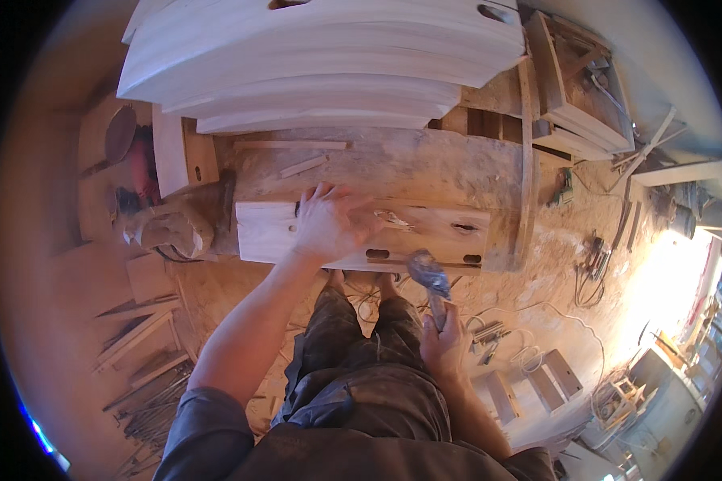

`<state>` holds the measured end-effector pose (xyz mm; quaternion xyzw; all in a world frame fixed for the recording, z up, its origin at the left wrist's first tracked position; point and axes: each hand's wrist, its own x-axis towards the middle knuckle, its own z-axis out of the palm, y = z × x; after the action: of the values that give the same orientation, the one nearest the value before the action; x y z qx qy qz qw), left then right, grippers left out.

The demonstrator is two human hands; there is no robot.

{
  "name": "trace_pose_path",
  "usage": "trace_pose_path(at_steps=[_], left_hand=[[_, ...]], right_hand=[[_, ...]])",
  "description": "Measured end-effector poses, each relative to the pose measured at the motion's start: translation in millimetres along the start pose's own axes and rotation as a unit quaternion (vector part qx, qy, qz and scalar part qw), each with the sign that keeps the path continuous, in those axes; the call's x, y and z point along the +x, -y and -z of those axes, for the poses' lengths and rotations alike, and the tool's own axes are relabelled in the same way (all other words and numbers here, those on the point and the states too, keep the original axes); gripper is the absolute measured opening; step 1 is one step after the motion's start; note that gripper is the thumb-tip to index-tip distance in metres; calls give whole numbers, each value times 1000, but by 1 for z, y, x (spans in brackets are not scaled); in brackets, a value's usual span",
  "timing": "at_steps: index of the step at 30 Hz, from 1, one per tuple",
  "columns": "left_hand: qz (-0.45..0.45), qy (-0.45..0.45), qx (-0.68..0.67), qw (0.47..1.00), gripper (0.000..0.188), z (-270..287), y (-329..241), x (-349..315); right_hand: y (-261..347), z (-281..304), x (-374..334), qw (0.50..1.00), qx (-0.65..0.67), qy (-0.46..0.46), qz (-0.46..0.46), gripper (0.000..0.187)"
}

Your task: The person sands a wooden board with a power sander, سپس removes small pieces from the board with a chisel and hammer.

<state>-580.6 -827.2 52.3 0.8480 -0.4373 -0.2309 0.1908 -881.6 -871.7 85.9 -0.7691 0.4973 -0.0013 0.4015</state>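
Note:
A pale wooden board point(265, 232) with dark slots and rough-edged holes lies across the bench in front of me. My left hand point(333, 223) rests on its left-middle part, fingers stretched out over the far edge. Low over the near edge, to the right, is a hammer point(429, 274) with a dark bluish head and a wooden handle. Closed round that handle is my right hand point(443, 345). The hammer head is apart from my left hand, close to the slots at the board's near side. What lies under my left palm is hidden.
Large stacked pale boards point(321, 80) fill the far side. Loose sticks point(305, 166) lie on the dusty bench point(425, 164). A wooden box point(186, 156) stands at left, an open drawer-like case point(582, 88) at far right. Cables point(529, 353) and cut pieces point(541, 389) lie on the floor.

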Motion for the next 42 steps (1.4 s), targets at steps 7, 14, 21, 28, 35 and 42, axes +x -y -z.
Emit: trace_pose_path(at_steps=[7,14,21,28,35,42], left_hand=[[86,271,-94,954,68,13,5,54],[62,426,-107,896,77,10,-18,93],[-20,497,21,867,93,16,-42,120],[6,533,4,846,94,22,-53,126],[3,523,22,852,97,22,-58,124],[15,512,8,859,95,13,-55,125]], right_hand=[[17,-32,-5,995,70,-14,65,36],[66,-68,-12,993,84,-46,67,44],[106,-104,-18,985,109,-129,-42,60],[132,-108,-14,991,69,-110,-38,63],[134,-121,-18,980,93,-151,-93,59],[118,-127,-17,964,114,-225,-85,57]])
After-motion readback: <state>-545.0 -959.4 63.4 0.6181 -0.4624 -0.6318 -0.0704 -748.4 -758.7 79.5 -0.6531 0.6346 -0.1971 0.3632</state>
